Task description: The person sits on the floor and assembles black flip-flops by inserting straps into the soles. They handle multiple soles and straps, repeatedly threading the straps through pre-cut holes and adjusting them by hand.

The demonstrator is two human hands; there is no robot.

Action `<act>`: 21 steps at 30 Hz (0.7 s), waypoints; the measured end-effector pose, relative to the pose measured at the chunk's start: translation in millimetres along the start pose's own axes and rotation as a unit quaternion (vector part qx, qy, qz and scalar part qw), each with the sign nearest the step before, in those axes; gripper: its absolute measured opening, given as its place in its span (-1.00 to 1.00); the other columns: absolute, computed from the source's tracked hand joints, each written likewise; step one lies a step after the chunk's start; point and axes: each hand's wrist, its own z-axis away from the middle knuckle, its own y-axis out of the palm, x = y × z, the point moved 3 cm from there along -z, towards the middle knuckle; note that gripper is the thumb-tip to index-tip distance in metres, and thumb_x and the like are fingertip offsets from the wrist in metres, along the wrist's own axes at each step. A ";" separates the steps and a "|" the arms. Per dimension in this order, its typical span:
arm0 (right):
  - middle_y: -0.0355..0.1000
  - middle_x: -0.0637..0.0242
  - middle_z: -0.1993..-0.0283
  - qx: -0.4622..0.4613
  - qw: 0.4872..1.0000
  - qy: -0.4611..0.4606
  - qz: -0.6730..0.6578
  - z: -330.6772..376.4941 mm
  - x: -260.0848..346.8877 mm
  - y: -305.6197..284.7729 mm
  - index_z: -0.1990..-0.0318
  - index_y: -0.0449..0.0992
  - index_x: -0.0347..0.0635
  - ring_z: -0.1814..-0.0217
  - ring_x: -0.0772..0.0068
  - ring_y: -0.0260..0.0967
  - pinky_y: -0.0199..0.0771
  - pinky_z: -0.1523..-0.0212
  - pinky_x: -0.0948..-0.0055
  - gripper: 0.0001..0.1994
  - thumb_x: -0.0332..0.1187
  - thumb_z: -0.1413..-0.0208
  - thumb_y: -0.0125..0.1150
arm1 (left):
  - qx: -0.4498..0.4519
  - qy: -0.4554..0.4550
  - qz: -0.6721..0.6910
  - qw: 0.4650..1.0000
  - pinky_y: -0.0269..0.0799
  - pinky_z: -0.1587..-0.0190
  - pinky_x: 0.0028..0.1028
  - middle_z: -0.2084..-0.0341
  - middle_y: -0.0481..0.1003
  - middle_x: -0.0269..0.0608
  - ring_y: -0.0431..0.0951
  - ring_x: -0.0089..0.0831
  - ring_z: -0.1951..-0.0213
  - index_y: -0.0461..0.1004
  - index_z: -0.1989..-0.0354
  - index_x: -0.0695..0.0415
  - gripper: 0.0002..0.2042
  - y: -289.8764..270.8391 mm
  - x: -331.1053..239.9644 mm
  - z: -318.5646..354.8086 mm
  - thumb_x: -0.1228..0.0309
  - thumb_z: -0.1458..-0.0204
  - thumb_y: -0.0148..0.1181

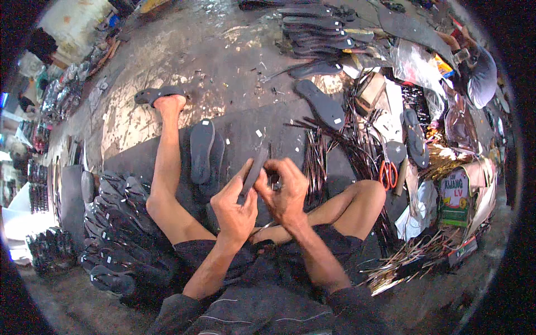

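Note:
In front of my lap a dark sandal sole (254, 172) is held up nearly edge-on. My left hand (233, 213) is closed round its near part, thumb on one side and fingers on the other. My right hand (286, 192) is closed at the sole's right side, its fingertips pinched together; whether a thin strap lies in them is too small to tell. Just left of my hands, two dark soles (202, 149) lie overlapped on the dark mat (245, 125). Dark narrow strips (316, 164) lie to the right of my hands.
Finished-looking dark sandals (120, 223) are heaped by my left thigh. Orange-handled scissors (388, 174) lie beyond my right knee, near a printed can (455, 198) and more strips (405, 268). Stacked soles (317, 36) stand at the far side. Another person (481, 75) sits at far right.

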 end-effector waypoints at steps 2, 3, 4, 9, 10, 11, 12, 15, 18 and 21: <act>0.60 0.11 0.19 0.034 0.997 0.055 -0.047 6.3 -5.2 7.7 0.10 0.65 -0.22 0.19 0.00 0.59 0.61 0.17 0.14 -0.74 -0.50 -0.04 0.51 | -0.004 -0.006 -0.027 1.000 0.66 -0.12 -0.23 -0.07 0.69 0.19 0.76 -0.01 -0.11 0.62 -0.23 0.34 -0.61 0.1 5.8 -3.2 0.65 -0.20 0.30; 0.59 0.09 0.21 0.048 0.998 0.035 -0.024 7.2 -4.7 7.8 0.09 0.64 -0.26 0.19 -0.02 0.58 0.60 0.16 0.13 -0.75 -0.54 -0.05 0.47 | -0.007 -0.008 -0.041 0.999 0.66 -0.12 -0.22 -0.08 0.69 0.19 0.76 0.00 -0.11 0.62 -0.23 0.34 -0.60 -1.1 8.6 -4.4 0.66 -0.19 0.29; 0.59 0.07 0.22 0.062 0.998 0.015 -0.001 8.6 -4.1 7.4 0.09 0.63 -0.30 0.19 -0.03 0.57 0.59 0.15 0.13 -0.76 -0.57 -0.05 0.43 | -0.010 -0.006 -0.042 0.999 0.66 -0.13 -0.20 -0.08 0.69 0.19 0.75 0.02 -0.12 0.61 -0.25 0.32 -0.58 -2.1 10.4 -4.8 0.67 -0.20 0.28; 0.57 0.02 0.22 0.063 0.998 0.005 0.023 5.5 -0.3 9.5 0.10 0.62 -0.34 0.12 -0.15 0.54 0.57 0.12 0.04 -0.76 -0.63 -0.05 0.37 | 0.003 0.011 -0.088 0.996 0.62 -0.20 -0.21 -0.13 0.68 0.17 0.73 0.00 -0.15 0.58 -0.30 0.32 -0.56 0.0 5.3 -2.5 0.65 -0.21 0.29; 0.58 0.02 0.21 0.073 0.997 0.011 0.036 4.7 -1.5 9.9 0.10 0.62 -0.34 0.11 -0.15 0.55 0.57 0.11 0.04 -0.78 -0.63 -0.06 0.37 | 0.001 0.008 -0.071 0.997 0.63 -0.17 -0.19 -0.12 0.67 0.18 0.73 0.05 -0.13 0.57 -0.31 0.30 -0.55 -2.5 7.2 -3.9 0.64 -0.21 0.29; 0.58 0.01 0.20 0.083 0.995 0.018 0.048 4.0 -3.5 10.1 0.11 0.63 -0.34 0.10 -0.16 0.55 0.57 0.10 0.04 -0.79 -0.62 -0.07 0.37 | 0.000 0.004 -0.055 0.998 0.65 -0.14 -0.17 -0.11 0.67 0.19 0.73 0.09 -0.11 0.57 -0.32 0.29 -0.54 -3.3 8.6 -4.7 0.63 -0.21 0.29; 0.59 0.00 0.19 0.093 0.993 0.024 0.061 3.1 -5.7 10.8 0.11 0.63 -0.35 0.09 -0.16 0.55 0.58 0.09 0.03 -0.80 -0.61 -0.09 0.38 | -0.011 0.019 -0.062 0.998 0.64 -0.12 -0.15 -0.08 0.68 0.18 0.74 0.12 -0.07 0.58 -0.30 0.29 -0.55 0.0 8.0 -0.5 0.62 -0.21 0.29; 0.60 -0.02 0.17 0.181 0.981 -0.011 0.072 4.3 -20.2 6.2 0.13 0.63 -0.35 0.09 -0.19 0.56 0.57 0.08 0.01 -0.83 -0.58 -0.12 0.38 | 0.047 0.004 -0.089 0.995 0.64 -0.12 -0.14 -0.09 0.68 0.18 0.73 0.14 -0.07 0.58 -0.30 0.29 -0.55 -3.7 13.8 1.0 0.62 -0.20 0.29; 0.56 -0.01 0.15 0.177 0.979 0.003 0.099 13.7 -21.8 14.0 0.08 0.61 -0.28 0.05 -0.21 0.52 0.55 0.02 -0.07 -0.78 -0.55 -0.10 0.33 | 0.025 0.019 -0.143 0.989 0.65 -0.08 -0.16 -0.07 0.67 0.22 0.72 0.14 -0.07 0.58 -0.30 0.28 -0.55 3.6 2.5 7.9 0.59 -0.21 0.30; 0.57 -0.02 0.14 0.161 0.983 0.020 0.085 5.0 -14.1 14.0 0.03 0.60 -0.28 0.04 -0.22 0.52 0.56 0.03 -0.06 -0.74 -0.55 -0.10 0.33 | 0.021 0.034 -0.135 0.990 0.65 -0.02 -0.14 -0.03 0.68 0.22 0.73 0.14 -0.02 0.59 -0.30 0.26 -0.54 4.5 6.7 -4.8 0.58 -0.19 0.31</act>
